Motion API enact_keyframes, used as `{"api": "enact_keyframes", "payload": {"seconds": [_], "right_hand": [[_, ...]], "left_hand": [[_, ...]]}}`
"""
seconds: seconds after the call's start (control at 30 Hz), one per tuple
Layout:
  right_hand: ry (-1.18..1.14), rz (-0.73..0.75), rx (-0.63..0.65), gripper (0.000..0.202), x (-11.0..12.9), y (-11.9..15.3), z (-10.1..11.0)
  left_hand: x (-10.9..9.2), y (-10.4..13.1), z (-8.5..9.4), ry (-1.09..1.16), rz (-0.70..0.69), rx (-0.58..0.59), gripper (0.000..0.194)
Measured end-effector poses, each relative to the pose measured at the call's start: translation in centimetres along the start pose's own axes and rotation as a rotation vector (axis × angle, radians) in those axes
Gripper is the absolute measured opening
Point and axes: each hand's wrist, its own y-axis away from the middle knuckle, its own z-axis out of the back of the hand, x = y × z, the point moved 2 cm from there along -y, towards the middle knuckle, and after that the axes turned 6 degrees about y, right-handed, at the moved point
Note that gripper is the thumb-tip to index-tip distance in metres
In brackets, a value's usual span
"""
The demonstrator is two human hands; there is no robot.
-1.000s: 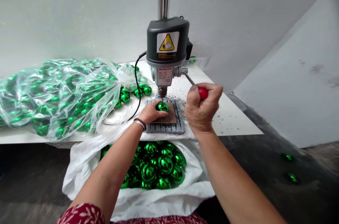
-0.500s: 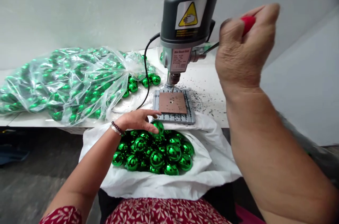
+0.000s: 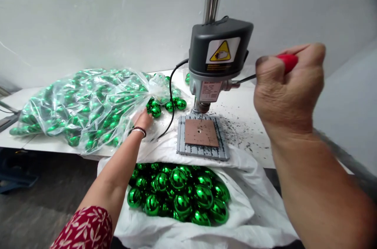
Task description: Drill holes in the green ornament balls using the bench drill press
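Note:
My right hand (image 3: 290, 88) is closed round the red-knobbed feed lever (image 3: 290, 62) of a small bench drill press (image 3: 220, 48). Under its drill bit lies a brown square board (image 3: 201, 132) with a hole in it, bare of any ball, on the grooved grey base (image 3: 203, 151). My left hand (image 3: 143, 120) reaches in beside the mouth of a clear plastic bag, at a few loose shiny green balls (image 3: 155, 112). Its fingers are mostly hidden, so I cannot see whether one is gripped. More green balls (image 3: 182, 205) lie heaped on a white cloth (image 3: 244, 209) over my lap.
The clear bag (image 3: 85, 107), full of green balls, covers the left of the white table (image 3: 247, 109). A black cable (image 3: 171, 99) loops down between bag and drill press. Dark shavings (image 3: 238, 129) are scattered right of the base. A wall stands behind.
My left hand has left the heap of balls by the drill base and moved up and left to the loose balls by the bag. My right hand still grips the lever; the view has shifted.

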Motion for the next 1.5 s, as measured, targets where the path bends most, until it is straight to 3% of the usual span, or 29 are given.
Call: {"api": "enact_keyframes", "payload": {"seconds": [0.1, 0.2, 0.27, 0.33, 0.43, 0.53, 0.63, 0.73, 0.97, 1.17, 1.33, 1.5], "right_hand": [[-0.001, 0.016, 0.007, 0.012, -0.3, 0.0, 0.0], [-0.028, 0.053, -0.015, 0.013, -0.2, 0.1, 0.1], [-0.042, 0.055, -0.022, 0.012, 0.0, 0.2, 0.2], [-0.049, 0.039, -0.015, 0.011, 0.1, 0.3, 0.2], [-0.076, 0.031, -0.024, 0.012, 0.1, 0.4, 0.1], [-0.105, 0.026, -0.026, 0.015, 0.1, 0.4, 0.0], [-0.106, -0.001, 0.002, 0.016, 0.2, 0.4, 0.1], [-0.106, -0.032, 0.025, 0.019, 0.4, 0.3, 0.2], [-0.131, 0.021, 0.054, 0.018, -0.3, 0.4, -0.1], [-0.154, 0.107, 0.032, 0.017, -1.1, 0.4, -0.4], [-0.146, 0.120, 0.039, 0.021, -1.0, 0.3, -0.2], [-0.137, 0.109, 0.044, 0.023, -1.1, 0.2, -0.1]], "left_hand": [[0.2, -0.7, 0.0, -0.195, 0.025, 0.034, 0.041], [0.1, 0.0, 0.1, -0.316, -0.070, 0.124, 0.049], [-0.2, 1.3, 0.5, -0.259, -0.137, 0.142, 0.053], [-0.6, 3.0, 0.8, -0.006, -0.117, 0.199, 0.059], [-1.4, 5.9, 0.5, 0.615, 0.036, 0.413, 0.068], [-2.4, 8.2, -0.7, 1.093, 0.149, 0.601, 0.058], [-3.1, 9.3, -1.9, 1.322, 0.253, 0.685, 0.043], [-3.6, 9.5, -2.8, 1.440, 0.331, 0.690, 0.034], [-4.9, 8.7, -4.6, 1.332, 0.288, 0.678, 0.037], [-7.6, 8.5, -6.3, 1.049, 0.216, 0.653, 0.030], [-9.8, 8.7, -6.8, 0.887, 0.171, 0.627, 0.037], [-10.5, 8.8, -7.5, 0.828, 0.166, 0.630, 0.045]]}}
